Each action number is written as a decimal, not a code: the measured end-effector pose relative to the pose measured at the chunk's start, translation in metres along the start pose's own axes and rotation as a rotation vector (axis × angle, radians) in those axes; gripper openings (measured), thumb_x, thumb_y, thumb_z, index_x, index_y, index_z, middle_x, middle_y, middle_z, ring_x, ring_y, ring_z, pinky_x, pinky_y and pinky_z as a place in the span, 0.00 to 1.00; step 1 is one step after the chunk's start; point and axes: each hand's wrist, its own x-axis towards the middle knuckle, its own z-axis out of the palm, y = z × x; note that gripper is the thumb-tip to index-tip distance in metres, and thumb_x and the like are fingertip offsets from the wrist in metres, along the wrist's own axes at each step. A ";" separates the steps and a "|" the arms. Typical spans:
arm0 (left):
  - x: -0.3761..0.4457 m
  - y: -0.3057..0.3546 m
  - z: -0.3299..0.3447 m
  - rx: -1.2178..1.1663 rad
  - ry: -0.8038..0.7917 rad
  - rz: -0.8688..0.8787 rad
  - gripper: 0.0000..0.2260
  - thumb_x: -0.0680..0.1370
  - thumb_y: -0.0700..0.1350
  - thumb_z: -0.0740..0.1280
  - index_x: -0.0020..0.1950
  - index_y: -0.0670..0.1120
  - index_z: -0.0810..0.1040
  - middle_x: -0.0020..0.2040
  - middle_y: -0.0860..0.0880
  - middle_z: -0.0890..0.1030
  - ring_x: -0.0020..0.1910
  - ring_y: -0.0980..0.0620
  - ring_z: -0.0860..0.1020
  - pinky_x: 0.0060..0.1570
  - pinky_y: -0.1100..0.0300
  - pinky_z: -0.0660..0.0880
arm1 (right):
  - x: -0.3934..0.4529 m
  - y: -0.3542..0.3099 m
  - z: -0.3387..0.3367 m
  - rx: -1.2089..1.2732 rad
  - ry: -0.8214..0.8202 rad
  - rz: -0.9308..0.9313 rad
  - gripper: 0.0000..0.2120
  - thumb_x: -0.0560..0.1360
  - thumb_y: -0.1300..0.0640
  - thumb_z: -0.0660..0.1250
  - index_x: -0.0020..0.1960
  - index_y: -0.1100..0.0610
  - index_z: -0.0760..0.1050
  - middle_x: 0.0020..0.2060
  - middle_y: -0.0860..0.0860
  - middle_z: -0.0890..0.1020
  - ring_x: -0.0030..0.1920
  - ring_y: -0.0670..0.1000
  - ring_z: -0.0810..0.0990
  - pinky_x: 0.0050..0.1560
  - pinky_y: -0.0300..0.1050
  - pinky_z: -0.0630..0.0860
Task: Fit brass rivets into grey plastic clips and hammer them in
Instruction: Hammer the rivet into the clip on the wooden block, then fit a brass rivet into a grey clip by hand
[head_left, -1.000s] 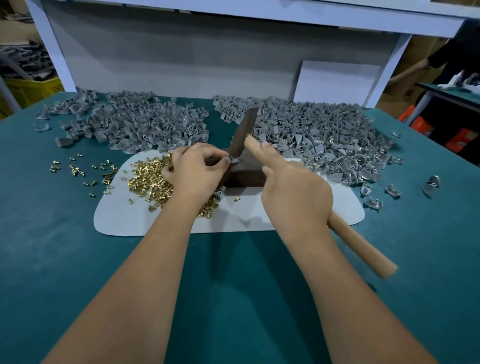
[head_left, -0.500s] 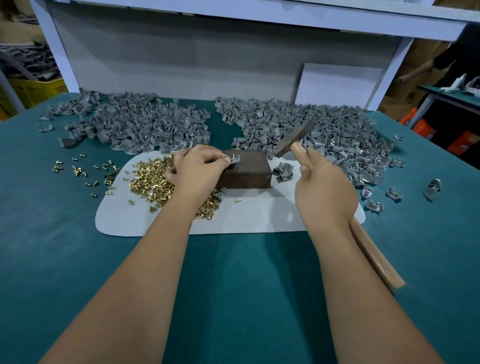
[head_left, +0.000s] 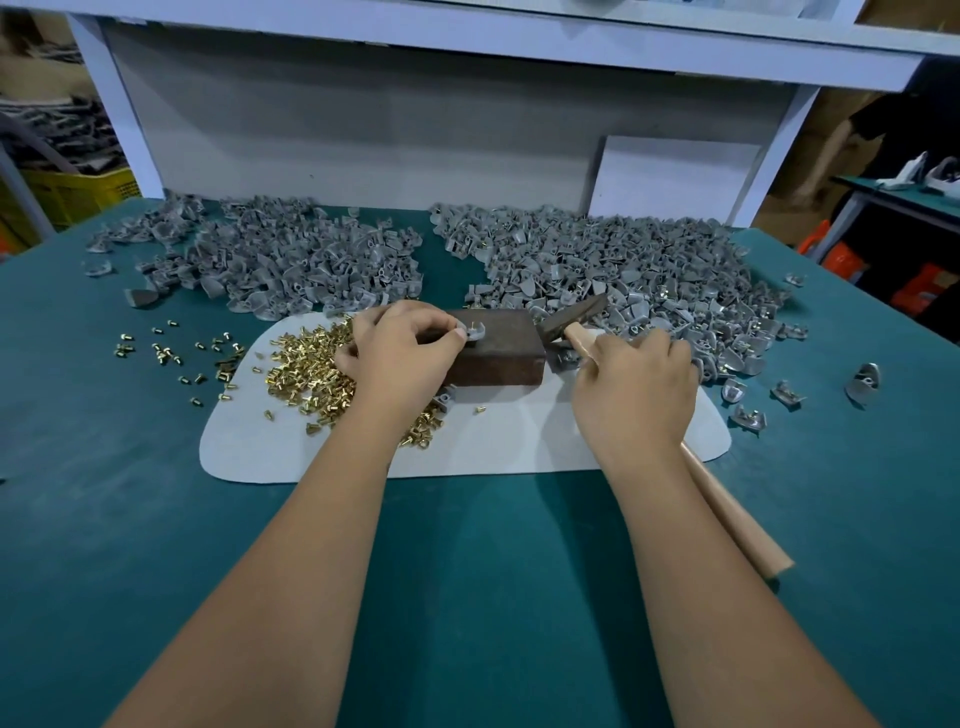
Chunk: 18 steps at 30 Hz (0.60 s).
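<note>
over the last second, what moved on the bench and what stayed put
The hammer swung off the brown block, from head-up over it down to the block's right side, carried by the right hand, whose grip never let go. The left hand kept pinching the grey clip with its rivet on the block. The rivet pile and clip heaps stayed put.

a teal felt-covered tabletop (head_left: 467, 597) carries a pale grey rounded mat (head_left: 493, 447), two heaps of grey plastic clips (head_left: 291, 260) (head_left: 639, 260), and scattered small brass rivets (head_left: 171, 353) at the left.
</note>
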 end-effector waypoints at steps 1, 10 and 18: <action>0.000 0.000 0.000 0.022 0.006 0.012 0.09 0.76 0.55 0.68 0.36 0.62 0.77 0.47 0.70 0.73 0.67 0.54 0.59 0.60 0.50 0.51 | -0.001 -0.003 0.000 0.053 0.038 -0.023 0.12 0.75 0.54 0.63 0.56 0.54 0.79 0.50 0.57 0.74 0.53 0.60 0.69 0.53 0.51 0.63; 0.001 -0.002 0.001 0.049 0.019 0.043 0.04 0.75 0.54 0.69 0.40 0.62 0.78 0.51 0.64 0.74 0.68 0.50 0.60 0.64 0.47 0.54 | -0.002 -0.043 0.004 0.501 -0.054 -0.210 0.14 0.76 0.52 0.65 0.61 0.48 0.78 0.51 0.49 0.76 0.54 0.53 0.67 0.55 0.44 0.62; 0.000 -0.002 0.000 -0.002 0.013 0.051 0.05 0.74 0.54 0.70 0.39 0.63 0.78 0.52 0.63 0.75 0.67 0.51 0.60 0.65 0.46 0.57 | 0.012 -0.058 0.013 0.557 -0.158 -0.190 0.12 0.75 0.48 0.67 0.57 0.46 0.80 0.47 0.47 0.76 0.55 0.53 0.67 0.57 0.48 0.66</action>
